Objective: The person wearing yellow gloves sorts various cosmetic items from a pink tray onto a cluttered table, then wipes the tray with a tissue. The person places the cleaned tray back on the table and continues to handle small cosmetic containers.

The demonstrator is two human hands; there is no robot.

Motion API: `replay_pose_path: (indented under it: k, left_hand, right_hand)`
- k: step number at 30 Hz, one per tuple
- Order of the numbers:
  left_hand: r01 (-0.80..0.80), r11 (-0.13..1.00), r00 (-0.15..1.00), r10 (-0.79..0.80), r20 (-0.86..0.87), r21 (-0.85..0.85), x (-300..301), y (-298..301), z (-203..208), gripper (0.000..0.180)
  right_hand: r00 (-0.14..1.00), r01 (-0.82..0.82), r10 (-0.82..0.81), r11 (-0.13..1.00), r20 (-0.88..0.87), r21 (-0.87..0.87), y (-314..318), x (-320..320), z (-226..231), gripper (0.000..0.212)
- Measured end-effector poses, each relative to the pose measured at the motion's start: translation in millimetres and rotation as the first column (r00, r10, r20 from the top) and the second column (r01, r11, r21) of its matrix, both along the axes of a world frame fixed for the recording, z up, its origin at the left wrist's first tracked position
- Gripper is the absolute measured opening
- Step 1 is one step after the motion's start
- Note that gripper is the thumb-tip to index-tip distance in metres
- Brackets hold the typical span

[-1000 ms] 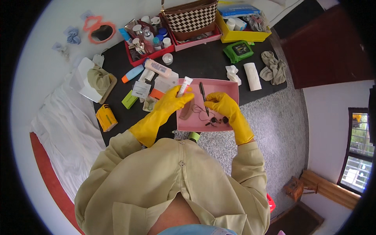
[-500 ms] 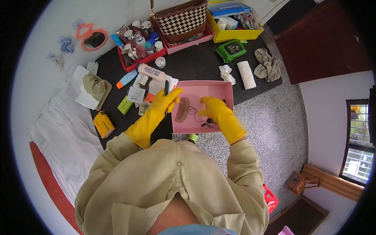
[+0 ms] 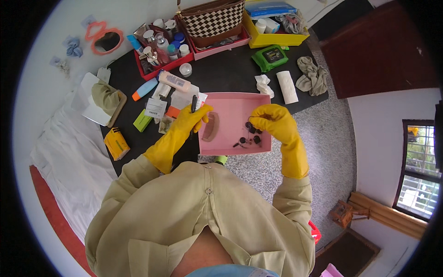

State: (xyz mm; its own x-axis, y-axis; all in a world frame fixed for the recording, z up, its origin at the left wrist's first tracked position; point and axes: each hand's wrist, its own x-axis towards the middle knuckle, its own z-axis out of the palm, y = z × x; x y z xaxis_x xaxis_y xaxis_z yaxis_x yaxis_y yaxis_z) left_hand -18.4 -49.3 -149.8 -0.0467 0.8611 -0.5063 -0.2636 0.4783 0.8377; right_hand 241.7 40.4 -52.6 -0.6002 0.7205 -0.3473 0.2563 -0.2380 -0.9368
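Both my hands wear yellow rubber gloves. My left hand (image 3: 188, 124) is closed around a slim black pen (image 3: 194, 104), held upright by the left wall of a shallow pink box (image 3: 230, 102). A brown comb (image 3: 211, 127) lies inside the box on the left. Over the box's right side, my right hand (image 3: 274, 121) is closed in a pinch at a thin black cord, mostly hidden by the glove. Below those fingertips, several small black round pieces (image 3: 243, 140) lie on the box floor; I cannot tell exactly what they are.
Left of the box lie a pink bottle (image 3: 175, 81), a blue-and-orange tube (image 3: 145, 89), a green carton (image 3: 142, 121) and a yellow pack (image 3: 116, 143). Behind stand a red box of cosmetics (image 3: 147, 76), a checkered bag (image 3: 212, 25) and a yellow box (image 3: 277, 40). A white roll (image 3: 287, 87) lies right.
My right hand has moved from the box's middle to its right side, and the cord has shifted right with it. The left hand keeps the pen; the view has shifted slightly.
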Motion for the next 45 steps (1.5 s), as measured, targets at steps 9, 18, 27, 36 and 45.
replay_pose_path:
  k: [9,18,27,36,45]
  left_hand:
    - [-0.002,0.962,0.994,-0.028,0.107,0.274,0,11,33,0.027]
    - [0.412,0.769,0.771,-0.58,0.262,0.489,14,16,117,0.028]
    - [0.124,0.658,0.781,-0.526,0.336,0.743,8,10,182,0.027]
    - [0.31,0.769,0.93,-0.368,-0.009,0.559,8,8,190,0.033]
    - [0.318,0.809,0.947,-0.3,-0.12,0.494,11,21,174,0.029]
  right_hand:
    - [0.971,0.056,0.051,0.899,-0.232,0.435,-15,-2,82,0.015]
    - [0.854,0.329,-0.122,0.88,-0.505,0.343,-16,-29,110,0.012]
    - [0.952,0.022,0.04,0.98,-0.304,0.196,-13,-26,97,0.035]
    - [0.936,-0.116,0.037,0.972,-0.35,-0.206,-34,-43,56,0.037]
    - [0.996,-0.079,0.081,0.995,-0.027,0.061,4,-19,41,0.017]
